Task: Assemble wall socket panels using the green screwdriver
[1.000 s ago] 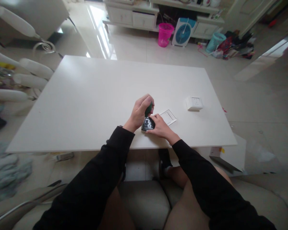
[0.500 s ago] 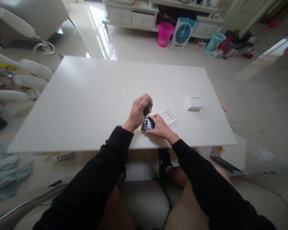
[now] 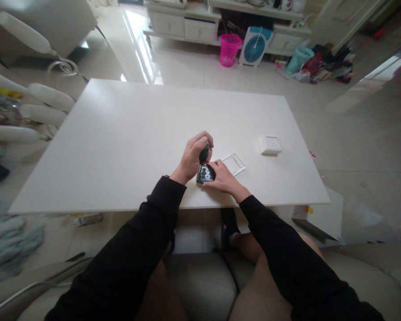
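Note:
My left hand [image 3: 194, 154] is closed around the dark green handle of a screwdriver [image 3: 204, 154], held above the table. The tool's lower end is hard to make out against the piece below. Under it lies a black socket insert [image 3: 205, 173] with several slots and openings, near the table's front edge. The fingers and thumb of my right hand [image 3: 222, 176] grip this insert from its right side and cover part of it. Just beyond my right hand, a white rectangular frame [image 3: 234, 164] rests flat on the table.
A white wall socket on its box [image 3: 270, 145] stands on the right part of the white table [image 3: 137, 133]. A pink basket [image 3: 230, 50], a blue fan [image 3: 255, 46] and a teal basket [image 3: 300, 59] are on the floor beyond. White chair parts [image 3: 50, 96] stand at the left edge.
My left hand has turned slightly on the screwdriver, and a little more of the green handle shows. My right hand keeps its hold on the insert.

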The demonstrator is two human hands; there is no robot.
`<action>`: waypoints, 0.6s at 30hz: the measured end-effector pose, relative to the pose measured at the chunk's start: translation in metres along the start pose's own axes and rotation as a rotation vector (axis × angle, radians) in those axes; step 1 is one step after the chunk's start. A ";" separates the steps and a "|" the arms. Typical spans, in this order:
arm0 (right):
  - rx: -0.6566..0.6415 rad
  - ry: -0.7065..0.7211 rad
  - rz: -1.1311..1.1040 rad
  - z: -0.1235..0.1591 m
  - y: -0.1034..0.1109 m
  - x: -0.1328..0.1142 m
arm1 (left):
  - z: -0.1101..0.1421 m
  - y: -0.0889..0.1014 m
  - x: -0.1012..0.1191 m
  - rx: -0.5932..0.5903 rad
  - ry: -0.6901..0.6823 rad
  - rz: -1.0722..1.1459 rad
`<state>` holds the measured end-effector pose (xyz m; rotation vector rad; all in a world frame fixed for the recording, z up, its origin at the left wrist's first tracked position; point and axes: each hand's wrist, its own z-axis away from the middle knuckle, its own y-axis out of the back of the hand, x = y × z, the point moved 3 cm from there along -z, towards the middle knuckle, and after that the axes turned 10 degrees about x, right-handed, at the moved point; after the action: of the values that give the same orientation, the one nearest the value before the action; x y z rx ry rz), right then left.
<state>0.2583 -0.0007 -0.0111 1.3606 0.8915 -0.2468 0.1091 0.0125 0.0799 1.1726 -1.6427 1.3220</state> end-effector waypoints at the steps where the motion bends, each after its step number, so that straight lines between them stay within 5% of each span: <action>1: -0.005 -0.001 -0.004 0.000 0.000 0.000 | 0.000 0.000 0.000 -0.001 0.003 0.010; 18: -0.012 -0.007 -0.031 0.000 0.000 0.000 | 0.001 0.004 -0.001 0.100 0.023 0.013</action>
<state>0.2577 -0.0007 -0.0113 1.3348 0.9074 -0.2695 0.1051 0.0119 0.0778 1.2017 -1.5863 1.4348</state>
